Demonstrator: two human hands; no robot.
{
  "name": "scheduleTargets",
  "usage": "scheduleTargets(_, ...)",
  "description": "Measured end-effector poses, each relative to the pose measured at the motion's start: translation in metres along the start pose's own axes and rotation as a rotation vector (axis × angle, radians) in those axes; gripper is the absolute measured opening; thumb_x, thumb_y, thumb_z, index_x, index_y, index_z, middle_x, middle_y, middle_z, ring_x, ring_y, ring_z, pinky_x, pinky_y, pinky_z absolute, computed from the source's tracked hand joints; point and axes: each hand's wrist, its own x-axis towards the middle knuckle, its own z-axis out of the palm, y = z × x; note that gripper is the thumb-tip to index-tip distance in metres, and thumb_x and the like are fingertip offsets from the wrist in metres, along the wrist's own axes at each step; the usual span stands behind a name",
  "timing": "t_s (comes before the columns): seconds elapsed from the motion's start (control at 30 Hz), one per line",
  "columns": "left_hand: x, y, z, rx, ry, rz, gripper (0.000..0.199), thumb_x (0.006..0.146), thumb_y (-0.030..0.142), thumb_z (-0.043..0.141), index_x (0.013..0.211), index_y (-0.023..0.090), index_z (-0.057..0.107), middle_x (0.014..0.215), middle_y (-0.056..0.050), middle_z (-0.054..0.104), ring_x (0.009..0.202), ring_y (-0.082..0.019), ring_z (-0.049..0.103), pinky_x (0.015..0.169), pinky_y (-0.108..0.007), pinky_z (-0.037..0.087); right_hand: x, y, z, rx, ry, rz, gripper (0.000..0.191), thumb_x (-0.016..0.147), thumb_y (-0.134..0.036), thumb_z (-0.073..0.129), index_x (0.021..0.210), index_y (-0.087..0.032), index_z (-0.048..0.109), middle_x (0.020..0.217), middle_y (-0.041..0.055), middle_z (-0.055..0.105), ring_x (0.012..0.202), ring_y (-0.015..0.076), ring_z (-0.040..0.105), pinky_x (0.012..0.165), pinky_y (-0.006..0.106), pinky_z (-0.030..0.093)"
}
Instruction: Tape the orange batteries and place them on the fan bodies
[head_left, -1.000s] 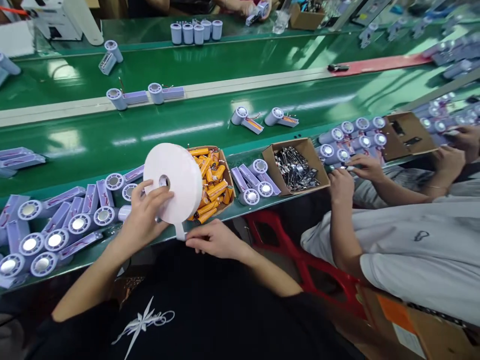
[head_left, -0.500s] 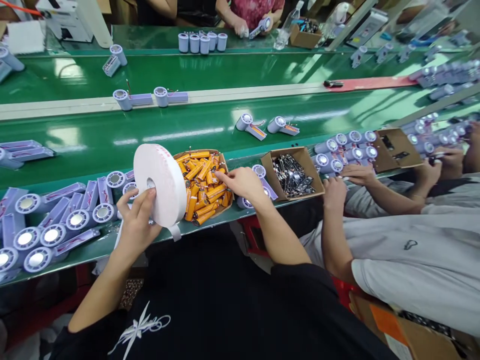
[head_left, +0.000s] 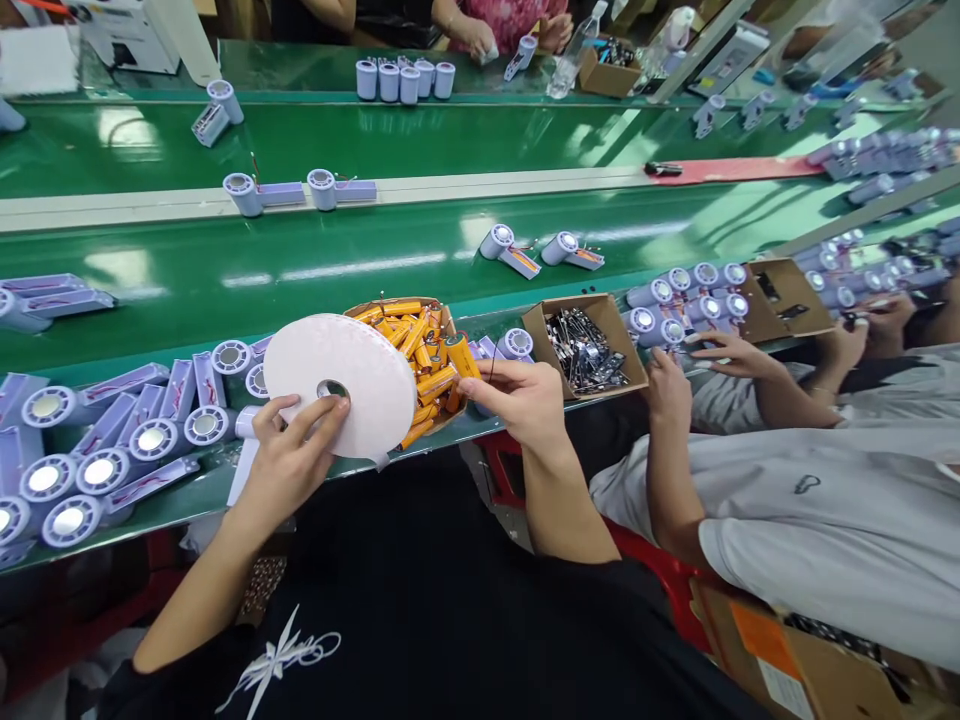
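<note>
My left hand (head_left: pixel 296 450) grips a wide white tape roll (head_left: pixel 360 365) at its core, the flat face turned up toward me. A short loose tape end hangs at its lower edge. My right hand (head_left: pixel 529 400) pinches an orange battery (head_left: pixel 460 354) with thin wires, raised at the right side of a cardboard box (head_left: pixel 451 318). Many orange batteries (head_left: pixel 412 330) fill that box, and the roll covers its left part. Left of the roll lie several lilac fan-like housings (head_left: pixel 206 425) with round ends and flat handles.
Right of my right hand stands a box of small metal and black parts (head_left: pixel 585 345). Beyond it, a co-worker's hands (head_left: pixel 727 355) work near more housings (head_left: pixel 705 305). Across the green conveyor belt (head_left: pixel 420 240), pairs of housings lie, and people sit at the far side.
My right hand has lifted a battery from the box and moved right. The tape roll has tilted flatter and shifted right in my left hand.
</note>
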Motion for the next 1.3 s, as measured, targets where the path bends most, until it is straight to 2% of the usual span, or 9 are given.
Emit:
scheduleTargets(0.17, 0.006, 0.006, -0.005, -0.012, -0.018, 0.047, 0.102, 0.092, -0.001, 0.068, 0.179, 0.037, 0.029, 0.139, -0.007, 0.079, 0.136, -0.034, 0.055, 0.115, -0.050, 0.046, -0.003, -0.021, 0.013, -0.180, 0.024, -0.190, 0.027, 0.085, -0.051, 0.090, 0.096, -0.026, 0.093, 0.086, 0.0029, 0.087, 0.066, 0.0219, 0.078, 0.063, 0.035, 0.068)
scheduleTargets(0.43, 0.003, 0.002, -0.011, 0.022, -0.046, 0.039, 0.097, 0.096, 0.001, 0.066, 0.179, 0.039, 0.032, 0.142, -0.004, 0.079, 0.131, -0.032, 0.059, 0.114, -0.050, 0.048, -0.008, -0.002, 0.020, -0.068, -0.163, -0.053, 0.046, 0.084, -0.062, 0.091, 0.106, -0.021, 0.092, 0.095, 0.0064, 0.087, 0.079, 0.0221, 0.079, 0.073, 0.033, 0.068)
scheduleTargets(0.6, 0.012, 0.000, -0.021, 0.073, -0.092, 0.074, 0.085, 0.101, 0.012, 0.068, 0.172, 0.050, 0.042, 0.142, 0.003, 0.079, 0.124, -0.035, 0.059, 0.129, -0.073, 0.035, 0.018, -0.010, 0.004, -0.032, -0.423, 0.032, 0.061, 0.076, -0.056, 0.099, 0.126, -0.024, 0.087, 0.082, -0.0014, 0.078, 0.075, 0.0184, 0.075, 0.071, 0.032, 0.066)
scheduleTargets(0.7, 0.009, 0.016, -0.018, 0.158, -0.070, 0.013, 0.084, 0.100, 0.015, 0.070, 0.171, 0.050, 0.043, 0.139, 0.002, 0.080, 0.121, -0.035, 0.059, 0.134, -0.078, 0.017, 0.012, 0.004, 0.018, 0.093, -0.168, -0.015, 0.061, 0.076, -0.062, 0.098, 0.121, -0.023, 0.086, 0.088, 0.0019, 0.080, 0.084, 0.0221, 0.079, 0.080, 0.037, 0.069)
scheduleTargets(0.8, -0.003, 0.041, -0.006, 0.085, -0.067, -0.014, 0.083, 0.099, 0.017, 0.071, 0.174, 0.040, 0.043, 0.136, -0.002, 0.081, 0.115, -0.031, 0.061, 0.136, -0.067, 0.018, 0.006, 0.026, 0.025, 0.269, 0.197, -0.084, 0.058, 0.079, -0.067, 0.094, 0.115, -0.023, 0.082, 0.100, 0.0077, 0.082, 0.093, 0.0252, 0.082, 0.088, 0.043, 0.072)
scheduleTargets(0.93, 0.012, 0.060, 0.009, -0.043, -0.221, -0.031, 0.083, 0.100, 0.019, 0.068, 0.175, 0.043, 0.040, 0.143, -0.004, 0.078, 0.121, -0.031, 0.061, 0.134, -0.061, 0.022, 0.044, 0.033, -0.012, 0.462, 0.440, -0.372, 0.036, 0.083, -0.055, 0.093, 0.102, -0.027, 0.080, 0.107, 0.0046, 0.080, 0.095, 0.0201, 0.081, 0.079, 0.032, 0.071)
scheduleTargets(1.1, 0.071, -0.001, 0.007, -0.236, -0.429, 0.016, 0.096, 0.089, 0.045, 0.088, 0.173, 0.030, 0.045, 0.166, -0.016, 0.057, 0.151, -0.041, 0.045, 0.130, -0.062, 0.035, 0.070, 0.018, -0.043, 0.528, 0.410, -0.400, 0.029, 0.085, -0.046, 0.093, 0.112, -0.042, 0.084, 0.125, -0.0017, 0.079, 0.108, 0.0223, 0.083, 0.083, 0.035, 0.070)
scheduleTargets(1.2, 0.077, -0.068, 0.000, -0.069, -0.418, -0.240, 0.050, 0.103, 0.055, 0.070, 0.143, 0.025, 0.075, 0.150, -0.016, 0.067, 0.141, -0.040, 0.055, 0.121, -0.060, 0.045, 0.042, 0.030, -0.039, 0.395, 0.394, -0.318, 0.037, 0.079, -0.055, 0.096, 0.112, -0.046, 0.083, 0.116, 0.0001, 0.082, 0.102, 0.0272, 0.084, 0.086, 0.047, 0.071)
scheduleTargets(1.3, 0.068, -0.121, -0.004, 0.206, -0.585, -0.474, 0.042, 0.112, 0.043, 0.049, 0.121, 0.022, 0.085, 0.140, -0.018, 0.074, 0.131, -0.042, 0.062, 0.108, -0.060, 0.052, 0.016, 0.051, -0.035, 0.297, 0.440, -0.214, 0.042, 0.073, -0.063, 0.097, 0.108, -0.044, 0.082, 0.097, 0.0042, 0.084, 0.087, 0.0340, 0.085, 0.084, 0.061, 0.070)
